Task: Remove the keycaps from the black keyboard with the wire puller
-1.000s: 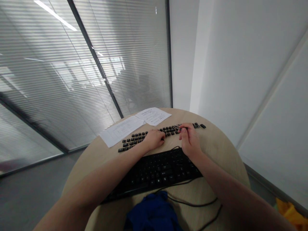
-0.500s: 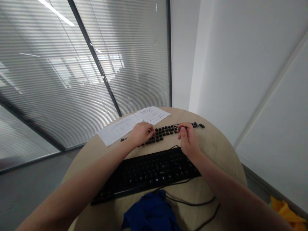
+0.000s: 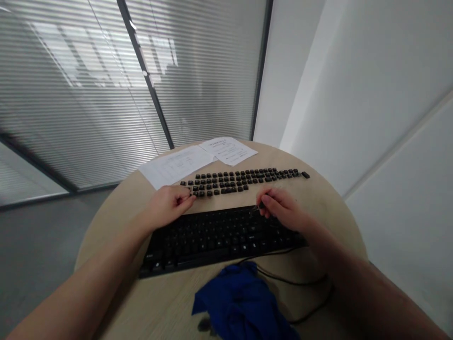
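Note:
A black keyboard [image 3: 212, 236] lies across the round table. Beyond it, loose black keycaps [image 3: 228, 184] stand in several rows. At the left end of these rows is my left hand [image 3: 171, 203], its fingers closed in a pinch around a keycap [image 3: 189, 190] that is mostly hidden. My right hand [image 3: 278, 205] is over the upper right part of the keyboard, closed on a keycap puller [image 3: 255, 208] with a dark handle and thin wire ends. Those wire ends point left, just above the keys; whether they touch a key I cannot tell.
Printed paper sheets [image 3: 179, 165] lie at the table's far left edge. A crumpled blue cloth [image 3: 244, 302] is at the near side, beside a black cable [image 3: 293, 282]. Blinds behind glass [image 3: 208, 71] and a white wall [image 3: 371, 94] stand close behind the table.
My left hand has moved left along the keycap rows to their end. My right hand, with the puller, has come back from the keycaps to over the keyboard. The view has shifted.

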`<move>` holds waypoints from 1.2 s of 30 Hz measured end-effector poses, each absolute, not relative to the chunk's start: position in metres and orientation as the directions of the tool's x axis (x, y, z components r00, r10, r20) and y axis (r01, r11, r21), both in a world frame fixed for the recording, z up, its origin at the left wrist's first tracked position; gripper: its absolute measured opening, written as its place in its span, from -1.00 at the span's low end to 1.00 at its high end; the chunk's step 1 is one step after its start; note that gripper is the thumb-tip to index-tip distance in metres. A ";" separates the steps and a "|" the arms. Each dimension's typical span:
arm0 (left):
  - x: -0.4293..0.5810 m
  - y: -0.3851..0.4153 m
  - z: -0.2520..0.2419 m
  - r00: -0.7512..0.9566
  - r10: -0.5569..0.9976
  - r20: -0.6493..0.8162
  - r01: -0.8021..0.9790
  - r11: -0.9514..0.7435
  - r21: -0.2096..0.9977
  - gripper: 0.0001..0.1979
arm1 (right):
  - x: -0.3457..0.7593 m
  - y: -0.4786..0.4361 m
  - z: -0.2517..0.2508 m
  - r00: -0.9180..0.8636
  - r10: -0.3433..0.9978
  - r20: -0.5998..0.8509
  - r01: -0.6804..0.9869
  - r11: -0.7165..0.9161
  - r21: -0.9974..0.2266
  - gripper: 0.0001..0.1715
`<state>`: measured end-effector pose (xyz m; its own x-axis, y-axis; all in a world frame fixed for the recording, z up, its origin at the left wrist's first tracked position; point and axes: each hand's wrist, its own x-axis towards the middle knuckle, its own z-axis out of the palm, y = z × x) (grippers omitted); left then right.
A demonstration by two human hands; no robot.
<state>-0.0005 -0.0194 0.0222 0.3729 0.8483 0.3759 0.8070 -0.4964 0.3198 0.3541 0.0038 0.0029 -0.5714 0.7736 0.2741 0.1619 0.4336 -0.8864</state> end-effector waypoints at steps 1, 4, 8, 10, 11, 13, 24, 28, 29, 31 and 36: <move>-0.001 -0.019 0.021 0.377 0.851 0.365 0.801 -0.498 0.334 -0.56 | 0.353 0.001 0.003 -0.605 0.759 0.240 0.172 0.419 -0.891 -0.48; -0.001 -0.015 0.021 0.384 0.865 0.322 0.793 -0.488 0.365 -0.55 | 0.349 -0.005 0.002 -0.680 0.712 0.174 0.203 0.411 -0.889 -0.46; 0.002 -0.011 0.017 0.393 0.893 0.221 0.813 -0.449 0.370 -0.55 | 0.347 -0.009 0.003 -0.718 0.676 0.164 0.248 0.469 -0.848 -0.49; 0.004 -0.011 0.015 0.393 0.908 0.146 0.827 -0.419 0.376 -0.56 | 0.346 -0.010 0.004 -0.725 0.667 0.172 0.272 0.507 -0.818 -0.53; 0.006 -0.011 0.013 0.398 0.911 0.109 0.831 -0.408 0.378 -0.56 | 0.345 -0.011 0.004 -0.730 0.661 0.173 0.280 0.520 -0.807 -0.54; 0.008 -0.010 0.009 0.415 0.909 0.049 0.834 -0.401 0.378 -0.56 | 0.344 -0.012 0.003 -0.735 0.656 0.172 0.285 0.529 -0.799 -0.56; 0.007 -0.001 -0.007 0.370 0.928 -0.053 0.843 -0.311 0.438 -0.53 | 0.344 -0.013 0.004 -0.776 0.613 0.146 0.276 0.539 -0.796 -0.57; 0.006 -0.001 -0.007 0.367 0.929 -0.057 0.832 -0.300 0.466 -0.51 | 0.344 -0.015 0.009 -0.789 0.595 0.155 0.283 0.575 -0.767 -0.59; 0.006 -0.001 -0.007 0.368 0.928 -0.057 0.830 -0.300 0.470 -0.51 | 0.344 -0.015 0.010 -0.794 0.586 0.162 0.281 0.590 -0.757 -0.60; 0.006 -0.001 -0.007 0.373 0.926 -0.056 0.829 -0.306 0.468 -0.52 | 0.341 -0.017 0.012 -0.810 0.558 0.179 0.267 0.624 -0.734 -0.62; 0.007 -0.001 -0.006 0.373 0.926 -0.064 0.842 -0.308 0.443 -0.51 | 0.339 -0.018 0.004 -0.805 0.549 0.226 0.225 0.634 -0.740 -0.60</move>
<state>0.0066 -0.0010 -0.0061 0.3730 0.9256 -0.0644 0.8420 -0.3085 0.4425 0.3391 -0.0181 0.0043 -0.8048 0.5489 0.2258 0.2249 0.6341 -0.7398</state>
